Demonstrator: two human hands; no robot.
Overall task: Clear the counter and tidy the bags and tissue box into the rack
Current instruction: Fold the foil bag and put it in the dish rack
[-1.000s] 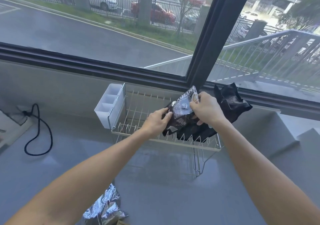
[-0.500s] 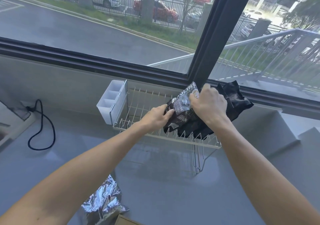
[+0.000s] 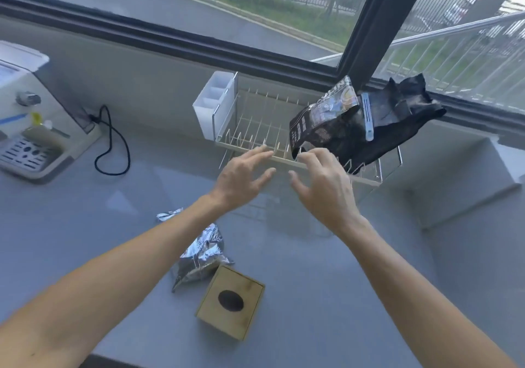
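Note:
A wire dish rack [image 3: 255, 129] stands on the grey counter [image 3: 326, 282] under the window. A black printed bag [image 3: 321, 123] with a pale clip leans upright in the rack's right half, against a crumpled black bag [image 3: 397, 115] behind it. My left hand [image 3: 241, 177] and my right hand [image 3: 324, 186] hover just in front of the rack, fingers spread, holding nothing. Near me on the counter lie a crinkled silver foil bag [image 3: 201, 257] and a wooden tissue box [image 3: 231, 301] with a dark oval opening.
A white divided caddy [image 3: 213, 103] hangs on the rack's left end. A white appliance [image 3: 25, 118] with a drip grille sits at the far left, its black cord [image 3: 113, 143] looping across the counter. A small foil scrap [image 3: 167, 215] lies left of the foil bag.
Both hands have let go of the black printed bag, which now leans in the rack. They have drawn back toward me, and the view has tilted down to show the tissue box.

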